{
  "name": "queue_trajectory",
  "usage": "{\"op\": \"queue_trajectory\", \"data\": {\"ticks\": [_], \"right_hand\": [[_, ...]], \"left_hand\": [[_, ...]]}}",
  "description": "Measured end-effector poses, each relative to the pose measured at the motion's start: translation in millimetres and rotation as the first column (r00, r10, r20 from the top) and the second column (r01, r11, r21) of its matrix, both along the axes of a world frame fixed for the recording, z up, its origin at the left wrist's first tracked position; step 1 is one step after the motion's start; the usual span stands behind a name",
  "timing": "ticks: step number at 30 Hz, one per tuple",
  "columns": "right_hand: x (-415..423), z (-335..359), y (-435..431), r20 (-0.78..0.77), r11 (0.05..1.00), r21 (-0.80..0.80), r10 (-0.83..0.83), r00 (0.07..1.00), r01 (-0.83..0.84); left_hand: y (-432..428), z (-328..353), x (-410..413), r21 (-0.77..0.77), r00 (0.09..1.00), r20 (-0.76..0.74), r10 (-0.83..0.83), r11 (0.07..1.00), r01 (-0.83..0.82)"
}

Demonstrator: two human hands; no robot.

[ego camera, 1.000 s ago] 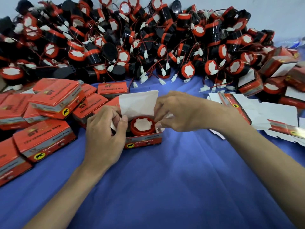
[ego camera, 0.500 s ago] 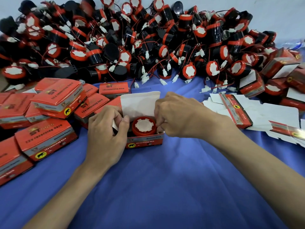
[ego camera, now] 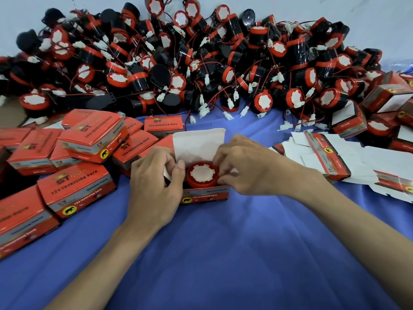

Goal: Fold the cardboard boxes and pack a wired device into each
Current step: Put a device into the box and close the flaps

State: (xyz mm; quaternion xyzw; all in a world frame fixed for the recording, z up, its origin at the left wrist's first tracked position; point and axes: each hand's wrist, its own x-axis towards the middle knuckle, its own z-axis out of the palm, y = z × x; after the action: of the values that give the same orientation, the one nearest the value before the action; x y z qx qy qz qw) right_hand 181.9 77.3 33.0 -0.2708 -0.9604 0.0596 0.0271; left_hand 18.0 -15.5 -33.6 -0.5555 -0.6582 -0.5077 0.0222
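Mid-pack on a blue-draped table (ego camera: 223, 253): at centre, an open red box (ego camera: 205, 195) with a red device (ego camera: 202, 173) upright inside, white face up, rim above the box's front wall. White-lined lid (ego camera: 196, 144) raised at the box's 12 o'clock. Left hand (ego camera: 156, 184) at the box's 9 o'clock, thumb and curled fingers pinching the white side flap (ego camera: 166, 174) there. Right hand (ego camera: 250, 168) at the box's 3 o'clock, fingers curled, tips pinching at the box's right edge just beside the device's rim; flap on that side mostly hidden under the fingers. From 10 to 2 o'clock, against a pale wall (ego camera: 335, 10), a deep pile (ego camera: 201, 63) of black-and-red devices with red wires and white plugs, a few plugs spilling onto the cloth near the lid. From 8 to 11 o'clock, closed packed boxes (ego camera: 78, 191) stacked loosely, some tilted, the nearest just beside the left hand. At 3 o'clock, flat unfolded blanks (ego camera: 330, 153) fanned out white side up, apart from the right hand. At 2 o'clock, more boxes (ego camera: 348, 121) at the pile's edge, some with lids up and a device showing.
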Motion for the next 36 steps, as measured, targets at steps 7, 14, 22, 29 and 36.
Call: {"op": "queue_trajectory", "data": {"ticks": [7, 14, 22, 29, 36], "right_hand": [[30, -54, -20, -0.838, 0.986, -0.160, -0.156, 0.523, 0.039], [20, -61, -26, -0.856, 0.947, -0.291, -0.195, 0.479, -0.134], [23, -59, -26, -0.833, 0.821, -0.488, -0.336, 0.440, -0.297], [24, -54, -24, -0.817, 0.712, -0.568, -0.431, 0.382, -0.412], [27, -52, -26, -0.820, 0.761, -0.544, -0.393, 0.415, -0.354]], "left_hand": [[-1, -1, 2, -0.020, 0.997, -0.075, 0.006, 1.000, -0.008], [-8, -5, 6, -0.178, 0.953, -0.146, -0.267, 0.954, 0.240], [-2, -1, 8, -0.228, 0.893, -0.284, -0.348, 0.930, 0.289], [1, -7, 7, -0.004, 0.925, 0.067, -0.374, 0.927, 0.375], [-3, 0, 9, -0.041, 0.928, 0.027, -0.373, 0.927, 0.373]]}}
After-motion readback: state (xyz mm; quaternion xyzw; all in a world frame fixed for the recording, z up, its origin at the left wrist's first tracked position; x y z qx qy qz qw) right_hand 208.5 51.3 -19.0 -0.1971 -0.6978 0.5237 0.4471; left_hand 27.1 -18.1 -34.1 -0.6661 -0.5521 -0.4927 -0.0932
